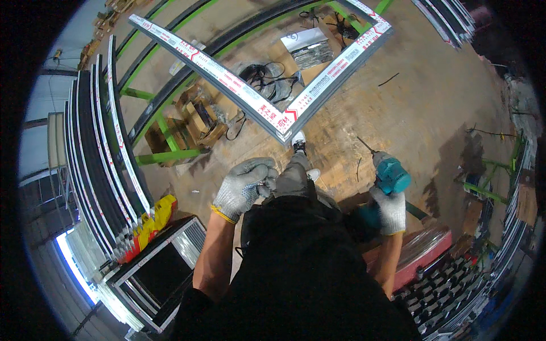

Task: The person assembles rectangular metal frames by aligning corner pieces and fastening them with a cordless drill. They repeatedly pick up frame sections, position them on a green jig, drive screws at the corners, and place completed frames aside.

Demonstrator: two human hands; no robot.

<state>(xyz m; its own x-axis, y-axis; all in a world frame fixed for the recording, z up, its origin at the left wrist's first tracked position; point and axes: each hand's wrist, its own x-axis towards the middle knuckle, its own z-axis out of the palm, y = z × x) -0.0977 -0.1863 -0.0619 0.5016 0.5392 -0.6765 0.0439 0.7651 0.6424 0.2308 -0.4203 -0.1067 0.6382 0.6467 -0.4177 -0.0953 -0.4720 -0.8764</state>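
Right grip (391,211) around drill (392,175), left grip (245,184) half-curled

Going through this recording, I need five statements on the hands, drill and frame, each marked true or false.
1. The right hand holds a teal power drill. True.
2. The left hand is ungloved. False: the left hand wears a pale knit glove with a yellow cuff.
3. The drill's bit touches the frame. False: the bit is apart from the frame.
4. White film with red print covers the frame's visible upper face. True.
5. The yellow-and-red item lies on the person's right. False: the yellow-and-red item is on the left.
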